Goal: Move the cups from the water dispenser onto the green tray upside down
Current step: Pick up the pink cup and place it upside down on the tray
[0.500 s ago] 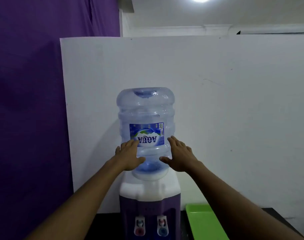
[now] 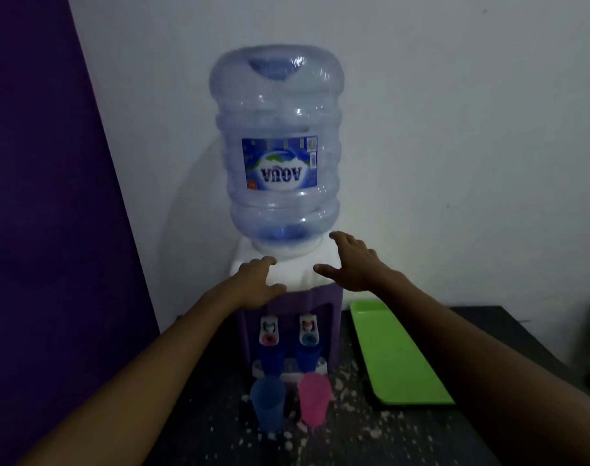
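Both hands are up at the top of the purple-and-white tabletop water dispenser. The left hand lies flat on the white top, fingers spread, holding nothing. The right hand is open too, fingers loosely splayed, at the right front corner of that top; can't tell if it's actually touching or just above it.

Right between and above the hands sits the big clear blue-tinted plastic water jug, upside down in the dispenser collar, blue label reading upside down. It looks mostly empty, with maybe a bit of water pooled down at the neck, hard to be sure in this dim light.

Well below the hands, under the two taps, are two dark blue plastic cups on the drip tray, one under each tap. In front of those, on the dark table, are two more standing upright: a translucent blue plastic cup below the left hand and a pink plastic cup just beside it. Can't see anything in any of them.

The flat green plastic tray lies below and to the right of the right hand, beside the dispenser, with nothing on it. White crumbly bits are scattered over the table around the cups.
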